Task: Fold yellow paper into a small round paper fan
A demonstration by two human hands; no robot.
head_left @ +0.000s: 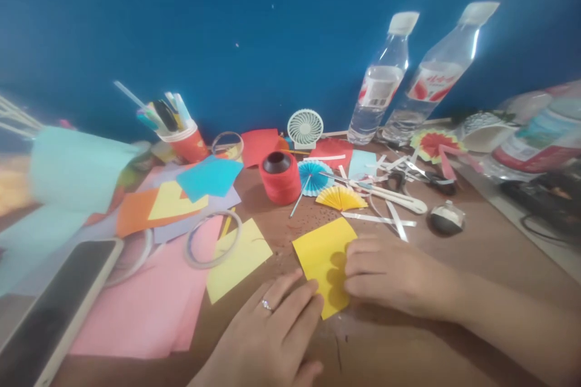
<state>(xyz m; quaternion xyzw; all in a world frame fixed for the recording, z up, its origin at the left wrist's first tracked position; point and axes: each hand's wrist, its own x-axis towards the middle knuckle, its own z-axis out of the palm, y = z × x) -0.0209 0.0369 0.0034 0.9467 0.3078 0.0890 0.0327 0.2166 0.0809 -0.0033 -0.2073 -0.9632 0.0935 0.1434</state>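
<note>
A bright yellow sheet of paper (320, 254) lies on the brown table in front of me, a fold line showing near its top. My left hand (276, 326), with a ring on one finger, is stretched out flat, its fingertips touching the paper's lower left edge. At the right edge, my right hand (394, 278) has its fingers curled in on the paper; its thumb is hidden. Just beyond the sheet are a pleated yellow paper fan (341, 198), a blue pleated paper rosette (316, 176) and a red spool of thread (280, 179).
A phone (57, 308), pink paper (140, 308) and a tape roll (213, 239) lie left. Behind stand a pen cup (184, 142) and a small white fan (305, 128). Two water bottles (377, 87), a utility knife (394, 196), scissors (429, 175) and paper strips (397, 221) are right.
</note>
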